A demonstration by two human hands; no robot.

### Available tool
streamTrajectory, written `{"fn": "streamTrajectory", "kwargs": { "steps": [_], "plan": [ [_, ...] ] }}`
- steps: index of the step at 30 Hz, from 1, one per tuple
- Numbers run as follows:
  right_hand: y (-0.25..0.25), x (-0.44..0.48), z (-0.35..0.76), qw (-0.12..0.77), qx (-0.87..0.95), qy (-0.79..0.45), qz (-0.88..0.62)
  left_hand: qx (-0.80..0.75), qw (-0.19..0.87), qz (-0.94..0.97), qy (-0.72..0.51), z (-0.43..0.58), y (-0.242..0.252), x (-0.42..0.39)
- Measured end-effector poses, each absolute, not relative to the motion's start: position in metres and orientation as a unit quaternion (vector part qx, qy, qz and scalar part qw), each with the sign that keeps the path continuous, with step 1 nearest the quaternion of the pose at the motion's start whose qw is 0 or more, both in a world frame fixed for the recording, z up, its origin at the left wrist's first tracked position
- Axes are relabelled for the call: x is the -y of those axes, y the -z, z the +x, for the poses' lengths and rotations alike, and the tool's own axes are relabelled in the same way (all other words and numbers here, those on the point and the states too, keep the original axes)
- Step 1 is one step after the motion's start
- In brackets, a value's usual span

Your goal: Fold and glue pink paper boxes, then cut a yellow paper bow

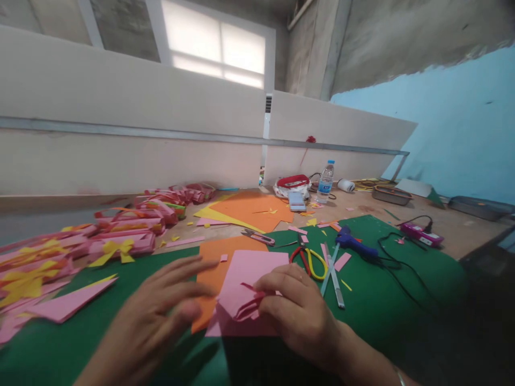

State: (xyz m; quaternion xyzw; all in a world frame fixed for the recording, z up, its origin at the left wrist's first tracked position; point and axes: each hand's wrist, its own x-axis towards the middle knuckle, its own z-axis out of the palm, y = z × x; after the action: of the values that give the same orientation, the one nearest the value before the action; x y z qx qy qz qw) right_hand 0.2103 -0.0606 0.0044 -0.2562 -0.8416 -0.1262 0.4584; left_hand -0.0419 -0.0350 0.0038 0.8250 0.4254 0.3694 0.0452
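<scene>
My right hand pinches a folded pink sheet at its right end, fingertips and thumb pressed together on the folded layers. The folded piece rests over larger pink sheets, and whether it is felt or paper I cannot tell. To its left, my left hand hovers with spread, slightly blurred fingers, holding nothing. Under and beside the pink sheets lies an orange sheet, with a small pink square on it.
Right of the sheets lie scissors, metal strips and a blue glue gun with a cord. A snips-like cutter lies behind. Pink bundles with yellow bows fill the left. A water bottle stands at the back.
</scene>
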Motion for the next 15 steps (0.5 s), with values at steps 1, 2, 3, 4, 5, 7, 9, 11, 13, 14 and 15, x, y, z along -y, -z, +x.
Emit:
{"fn": "streamTrajectory", "kwargs": {
  "steps": [1, 2, 3, 4, 5, 7, 9, 11, 13, 14, 15],
  "plan": [
    [-0.004, 0.061, 0.210, 0.456, 0.846, 0.122, -0.249, -0.394, 0.081, 0.850, -0.340, -0.030, -0.004, 0.038],
    [-0.004, 0.062, 0.211, 0.455, 0.849, 0.118, -0.240, -0.379, 0.113, 0.869, -0.298, -0.020, -0.005, 0.040],
    [-0.004, 0.063, 0.211, 0.454, 0.852, 0.113, -0.233, -0.361, 0.148, 0.884, -0.256, -0.012, -0.004, 0.042],
    [-0.005, 0.064, 0.211, 0.452, 0.856, 0.107, -0.228, -0.352, 0.175, 0.893, -0.222, -0.006, -0.003, 0.044],
    [-0.005, 0.065, 0.210, 0.451, 0.858, 0.099, -0.226, -0.342, 0.189, 0.898, -0.202, -0.002, -0.001, 0.046],
    [-0.006, 0.067, 0.209, 0.451, 0.858, 0.088, -0.231, -0.323, 0.182, 0.904, -0.211, 0.003, 0.006, 0.049],
    [-0.008, 0.070, 0.207, 0.458, 0.848, 0.087, -0.250, -0.309, 0.143, 0.905, -0.255, 0.007, 0.016, 0.051],
    [-0.009, 0.072, 0.205, 0.475, 0.831, 0.089, -0.277, -0.314, 0.102, 0.893, -0.306, 0.012, 0.027, 0.051],
    [-0.010, 0.075, 0.202, 0.496, 0.809, 0.080, -0.305, -0.327, 0.080, 0.877, -0.344, 0.016, 0.036, 0.050],
    [-0.010, 0.077, 0.201, 0.507, 0.799, 0.069, -0.317, -0.333, 0.071, 0.869, -0.358, 0.018, 0.040, 0.050],
    [-0.010, 0.078, 0.200, 0.517, 0.789, 0.054, -0.327, -0.341, 0.059, 0.863, -0.367, 0.019, 0.043, 0.049]
  ]
}}
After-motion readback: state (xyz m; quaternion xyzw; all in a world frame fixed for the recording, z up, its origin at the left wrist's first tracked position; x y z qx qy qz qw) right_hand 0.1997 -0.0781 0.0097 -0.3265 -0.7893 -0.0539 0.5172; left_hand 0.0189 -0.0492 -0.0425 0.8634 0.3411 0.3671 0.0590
